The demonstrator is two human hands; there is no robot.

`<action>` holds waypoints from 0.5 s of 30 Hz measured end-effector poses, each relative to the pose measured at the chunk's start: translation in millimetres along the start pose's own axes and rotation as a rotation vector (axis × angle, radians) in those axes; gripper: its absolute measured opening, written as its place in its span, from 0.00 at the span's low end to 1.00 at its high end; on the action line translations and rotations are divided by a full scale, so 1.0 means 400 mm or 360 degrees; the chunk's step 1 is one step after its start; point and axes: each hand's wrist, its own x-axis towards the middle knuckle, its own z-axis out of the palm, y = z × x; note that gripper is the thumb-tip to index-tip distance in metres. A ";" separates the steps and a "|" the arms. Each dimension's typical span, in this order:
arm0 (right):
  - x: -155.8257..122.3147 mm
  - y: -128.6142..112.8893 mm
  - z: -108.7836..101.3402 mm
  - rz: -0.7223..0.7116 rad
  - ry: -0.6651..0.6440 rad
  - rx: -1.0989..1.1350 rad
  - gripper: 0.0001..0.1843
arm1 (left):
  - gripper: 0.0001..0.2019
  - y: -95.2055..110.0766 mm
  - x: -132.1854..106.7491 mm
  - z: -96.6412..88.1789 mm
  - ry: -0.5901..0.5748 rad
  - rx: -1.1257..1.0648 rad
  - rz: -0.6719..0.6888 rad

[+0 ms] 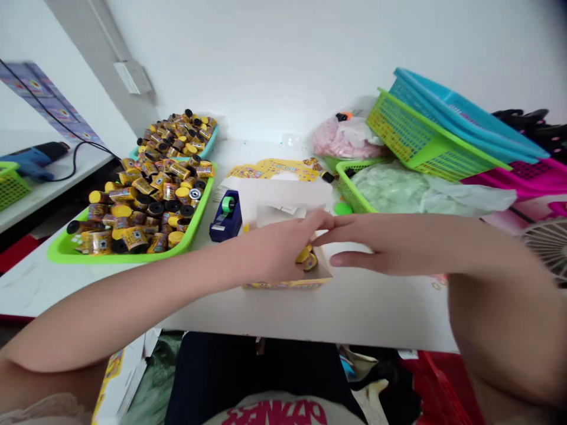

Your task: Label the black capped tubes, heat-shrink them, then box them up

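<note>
My left hand (274,248) reaches over an open yellow cardboard box (287,284) at the table's front middle, its fingers curled round a small yellow-capped item (305,257) at the box's mouth. My right hand (376,242) comes in from the right, fingers stretched toward the same spot, touching the left hand's fingertips. The box's white flap (283,198) stands open behind both hands. What lies inside the box is mostly hidden by the hands.
A green tray (66,251) with several yellow-and-black small cans sits at left, a second tray (211,139) behind it. A blue tape dispenser (225,217) stands beside the box. Stacked green, blue and pink baskets (425,139) and plastic bags lie at right.
</note>
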 end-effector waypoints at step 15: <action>-0.159 0.057 0.096 -0.0122 0.0730 0.0447 0.10 | 0.21 -0.018 -0.003 -0.061 -0.0196 0.0143 -0.0066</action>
